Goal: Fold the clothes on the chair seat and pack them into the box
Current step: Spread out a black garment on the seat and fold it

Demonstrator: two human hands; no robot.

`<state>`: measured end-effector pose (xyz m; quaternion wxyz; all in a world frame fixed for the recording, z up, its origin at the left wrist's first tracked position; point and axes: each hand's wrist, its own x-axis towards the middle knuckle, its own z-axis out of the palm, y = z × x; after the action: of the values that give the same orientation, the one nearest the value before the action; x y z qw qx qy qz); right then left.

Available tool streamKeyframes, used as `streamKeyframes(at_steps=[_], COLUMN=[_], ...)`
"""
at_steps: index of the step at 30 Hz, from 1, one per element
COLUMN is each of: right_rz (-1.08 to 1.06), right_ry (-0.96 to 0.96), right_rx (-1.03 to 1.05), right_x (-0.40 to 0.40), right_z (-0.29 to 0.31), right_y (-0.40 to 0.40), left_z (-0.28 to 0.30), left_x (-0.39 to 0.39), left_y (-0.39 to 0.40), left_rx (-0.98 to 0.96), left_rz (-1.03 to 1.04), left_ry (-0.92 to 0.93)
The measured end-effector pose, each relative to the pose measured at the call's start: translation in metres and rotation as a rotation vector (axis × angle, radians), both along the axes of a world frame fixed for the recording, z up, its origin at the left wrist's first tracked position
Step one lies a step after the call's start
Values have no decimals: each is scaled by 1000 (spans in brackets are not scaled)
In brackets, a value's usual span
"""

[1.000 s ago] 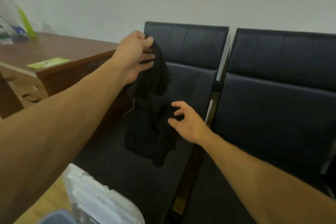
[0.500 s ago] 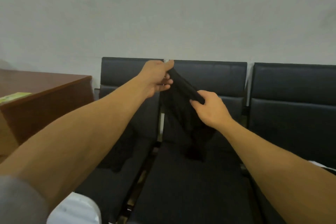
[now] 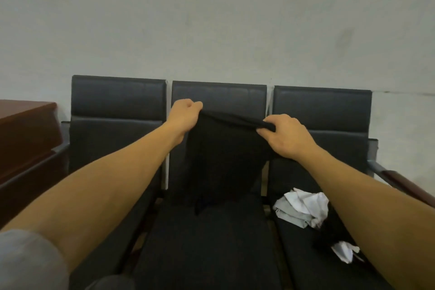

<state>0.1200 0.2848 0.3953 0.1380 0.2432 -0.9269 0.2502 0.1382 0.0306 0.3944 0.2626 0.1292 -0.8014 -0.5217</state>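
Both hands hold limp blk cloth (image 3: 223, 160).

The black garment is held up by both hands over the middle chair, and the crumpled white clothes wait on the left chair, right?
Not quite. The head view shows the white clothes on the right chair; both hands do hold the black garment up over the middle one.

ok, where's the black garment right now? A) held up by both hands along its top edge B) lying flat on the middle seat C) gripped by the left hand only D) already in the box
A: the left hand and right hand each grip the top edge of the black garment, which hangs spread in front of the middle chair.
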Motion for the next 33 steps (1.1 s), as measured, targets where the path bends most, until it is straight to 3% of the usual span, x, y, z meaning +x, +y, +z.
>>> streamKeyframes(at_steps=[5, 7, 11, 13, 17, 21, 25, 29, 31, 33], right_rz=[-11, -15, -21, -36, -33, -84, -80, -88, 50, 263], right_ry=[-196, -284, -432, -506, -630, -663, -453, -223, -218, -335], right_rx=[-251, -400, -502, -543, -676, -834, -675, -241, -90, -93], right_x=[3, 8, 21, 26, 27, 14, 0, -7, -5, 3], right_z=[4, 2, -16, -27, -46, -55, -60, -65, -69, -69], right_y=[-8, -24, -66, -80, -88, -74, -56, -51, -54, -65], left_z=[-8, -25, -75, -94, -115, -109, -88, -65, -58, -51], left_x=[15, 28, 65, 72, 69, 64, 53, 42, 40, 39], left_y=[7, 23, 52, 51, 33, 12, 2, -5, -5, -3], left_rx=[-493, -447, -122, -21, -76, -68, -96, -118, -160, -230], left_rz=[-43, -203, -472, -441, -318, -333, -311, -390, -463, -521], left_ry=[-45, -30, -113, -148, -171, -118, -71, -101, -121, -121])
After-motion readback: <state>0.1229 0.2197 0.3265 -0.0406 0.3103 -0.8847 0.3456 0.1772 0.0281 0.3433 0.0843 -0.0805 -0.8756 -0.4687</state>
